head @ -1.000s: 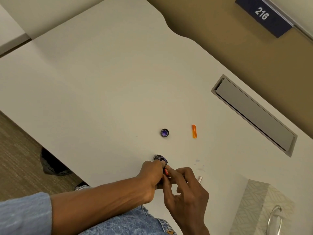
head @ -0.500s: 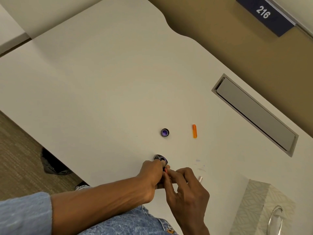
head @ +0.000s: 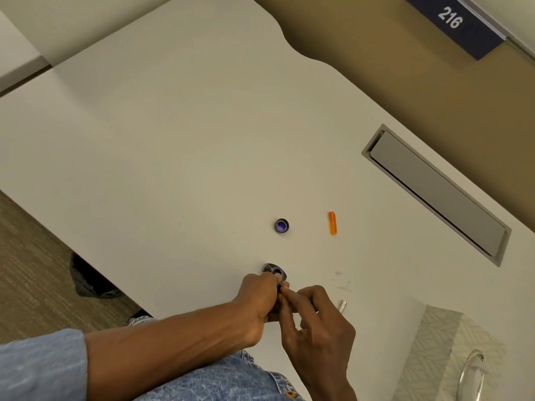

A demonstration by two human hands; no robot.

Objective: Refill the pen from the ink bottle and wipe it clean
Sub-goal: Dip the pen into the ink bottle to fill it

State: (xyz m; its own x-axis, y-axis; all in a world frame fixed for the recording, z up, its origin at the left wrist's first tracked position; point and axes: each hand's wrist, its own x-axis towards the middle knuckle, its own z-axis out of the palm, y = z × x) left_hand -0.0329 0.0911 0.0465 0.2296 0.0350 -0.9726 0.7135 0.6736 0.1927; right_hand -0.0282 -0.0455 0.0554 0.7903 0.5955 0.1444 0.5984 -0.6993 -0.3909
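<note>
On the tabletop [head: 173,140] near its front edge, left hand [head: 257,298] and right hand [head: 318,322] meet beside the open ink bottle [head: 274,270], fingers [head: 292,298] of both curled, pinching the mostly hidden pen [head: 280,288] between them.

Number: 216, in white digits
Stands on: dark blue sign [head: 474,39] on the tan wall [head: 376,70]
Place: well beyond the fingers [head: 290,299], up and right
</note>
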